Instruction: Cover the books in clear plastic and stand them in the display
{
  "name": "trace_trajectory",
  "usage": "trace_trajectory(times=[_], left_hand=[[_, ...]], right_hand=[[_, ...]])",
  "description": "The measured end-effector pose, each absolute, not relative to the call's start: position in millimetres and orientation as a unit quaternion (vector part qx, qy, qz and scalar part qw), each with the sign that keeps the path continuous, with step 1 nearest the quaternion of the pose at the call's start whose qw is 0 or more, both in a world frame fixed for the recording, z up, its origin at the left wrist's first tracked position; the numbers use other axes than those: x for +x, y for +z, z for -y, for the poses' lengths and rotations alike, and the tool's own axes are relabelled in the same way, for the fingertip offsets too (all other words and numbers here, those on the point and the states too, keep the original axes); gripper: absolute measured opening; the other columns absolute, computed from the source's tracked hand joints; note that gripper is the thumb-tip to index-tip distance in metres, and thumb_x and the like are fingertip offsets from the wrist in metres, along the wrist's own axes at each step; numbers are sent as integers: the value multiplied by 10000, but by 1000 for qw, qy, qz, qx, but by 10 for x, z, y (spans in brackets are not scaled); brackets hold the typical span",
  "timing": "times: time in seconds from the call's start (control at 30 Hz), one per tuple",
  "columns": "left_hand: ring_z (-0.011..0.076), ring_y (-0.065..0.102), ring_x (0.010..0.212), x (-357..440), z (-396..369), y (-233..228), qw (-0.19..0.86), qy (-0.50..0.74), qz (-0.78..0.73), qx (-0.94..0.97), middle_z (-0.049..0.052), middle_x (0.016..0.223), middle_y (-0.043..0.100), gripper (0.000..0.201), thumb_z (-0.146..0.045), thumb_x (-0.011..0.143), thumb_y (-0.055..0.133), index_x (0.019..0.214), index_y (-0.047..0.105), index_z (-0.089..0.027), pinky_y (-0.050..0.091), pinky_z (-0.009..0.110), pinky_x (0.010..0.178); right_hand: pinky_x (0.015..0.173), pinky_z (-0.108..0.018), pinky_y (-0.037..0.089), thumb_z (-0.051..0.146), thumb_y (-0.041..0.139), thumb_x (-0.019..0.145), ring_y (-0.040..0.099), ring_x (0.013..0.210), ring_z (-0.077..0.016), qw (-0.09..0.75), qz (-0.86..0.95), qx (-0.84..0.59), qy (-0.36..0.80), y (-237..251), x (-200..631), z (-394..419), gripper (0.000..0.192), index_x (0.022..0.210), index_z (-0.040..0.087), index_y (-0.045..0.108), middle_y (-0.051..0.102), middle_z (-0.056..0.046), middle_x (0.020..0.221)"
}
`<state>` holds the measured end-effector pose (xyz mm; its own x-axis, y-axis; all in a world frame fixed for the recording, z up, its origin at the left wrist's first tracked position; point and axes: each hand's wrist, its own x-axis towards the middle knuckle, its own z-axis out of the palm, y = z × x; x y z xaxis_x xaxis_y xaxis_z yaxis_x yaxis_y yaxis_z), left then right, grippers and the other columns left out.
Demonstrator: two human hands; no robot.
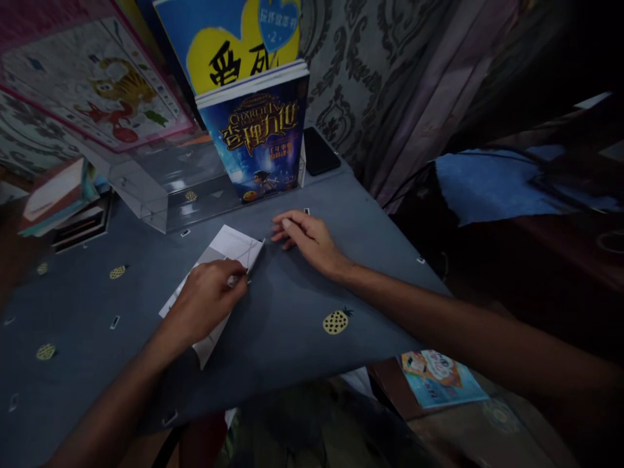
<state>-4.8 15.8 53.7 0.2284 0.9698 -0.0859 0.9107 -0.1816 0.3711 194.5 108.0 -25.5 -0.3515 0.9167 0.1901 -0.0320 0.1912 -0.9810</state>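
Note:
A sheet of white paper, folded to a long shape with a pointed lower end, lies slantwise on the dark table. Over its middle is my left hand, fingers curled and thumb pinched at the paper's right edge. The hand hides much of the sheet. To the right, my right hand hovers close to the paper's top corner, its fingers loosely bent and apart, holding nothing.
Behind the paper, books including a blue-covered book stand in a clear acrylic rack. A black phone lies at the back edge. Stacked books sit far left. The pineapple-patterned tablecloth ends at the right.

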Motion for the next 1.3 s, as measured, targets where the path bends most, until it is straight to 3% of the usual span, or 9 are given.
trace_trajectory(times=[0.27, 0.37, 0.5, 0.7, 0.8, 0.93, 1.1, 1.3], left_hand=[[196, 668, 714, -179, -316, 472, 401, 141, -625, 655, 49, 781, 726, 286, -451, 807, 589, 767, 708, -194, 546, 304, 630], [175, 635, 689, -204, -332, 424, 439, 146, -630, 624, 43, 757, 690, 293, -464, 804, 612, 756, 689, -185, 553, 305, 640], [176, 623, 722, -166, -281, 392, 382, 147, -618, 671, 36, 794, 676, 285, -438, 874, 556, 807, 679, -191, 525, 297, 641], [286, 611, 1041, 97, -86, 394, 82, 37, -626, 775, 92, 1074, 660, 271, -428, 922, 603, 1034, 632, -182, 530, 350, 721], [317, 584, 1125, 214, -26, 417, 14, -40, -632, 774, 128, 1176, 640, 312, -403, 928, 623, 1130, 599, -166, 535, 340, 671], [302, 609, 1096, 258, -23, 438, 2, -59, -635, 770, 124, 1163, 665, 211, -324, 969, 552, 1094, 608, -163, 530, 331, 650], [276, 658, 971, 183, -49, 410, 14, 3, -616, 787, 103, 983, 715, 177, -240, 977, 499, 975, 655, -157, 512, 345, 716], [180, 653, 737, -10, -145, 419, 155, 136, -626, 752, 30, 817, 712, 218, -253, 945, 485, 905, 688, -185, 442, 296, 674]], right_hand=[[631, -276, 604, 374, 503, 994, 721, 766, -154, 422, 626, -329, 567, -253, 1919, -1048, 219, 1057, 200, 620, 728, -70, 978], [644, -288, 613, 367, 500, 996, 712, 761, -153, 419, 629, -330, 566, -246, 1923, -1040, 214, 1052, 200, 621, 727, -69, 979], [652, -278, 614, 334, 540, 974, 700, 733, -136, 412, 624, -323, 580, -250, 1935, -1034, 180, 1063, 198, 615, 722, -52, 970], [665, -255, 601, 169, 675, 834, 691, 699, -115, 358, 616, -291, 638, -238, 1911, -978, 208, 1037, 189, 631, 713, -8, 899], [662, -231, 592, 124, 663, 824, 684, 664, -102, 346, 596, -287, 665, -221, 1890, -981, 154, 965, 184, 646, 690, 26, 760], [622, -209, 589, 95, 666, 818, 662, 582, -87, 352, 542, -302, 700, -227, 1870, -1040, 166, 960, 178, 638, 686, 42, 680], [672, -222, 614, 120, 622, 903, 701, 637, -99, 358, 503, -302, 726, -232, 1870, -1059, 92, 976, 175, 631, 708, 12, 716], [713, -261, 637, 140, 558, 962, 732, 722, -115, 363, 513, -302, 717, -251, 1866, -1031, 95, 1003, 176, 636, 723, -30, 874]])
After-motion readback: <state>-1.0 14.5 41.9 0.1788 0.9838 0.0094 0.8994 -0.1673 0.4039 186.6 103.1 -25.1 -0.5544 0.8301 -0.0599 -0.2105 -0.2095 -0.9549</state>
